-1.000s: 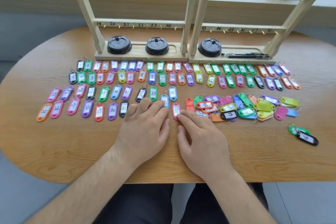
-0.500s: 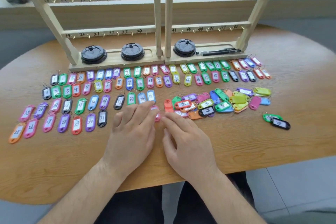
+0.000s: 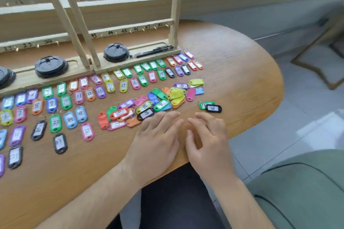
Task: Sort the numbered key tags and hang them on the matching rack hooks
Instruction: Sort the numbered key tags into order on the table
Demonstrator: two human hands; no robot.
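Both the left hand (image 3: 158, 135) and right hand (image 3: 208, 139) lie flat on the surface (image 3: 242, 72), fingers spread, holding nothing, just near the unsorted tag pile (image 3: 149, 106), which a careless sweep could scatter into the sorted rows (image 3: 55, 106).

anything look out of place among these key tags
Yes: one heap of tags lies jumbled and overlapping beside the neat rows, and a black tag with a green tag sits apart to its right, number upside down.
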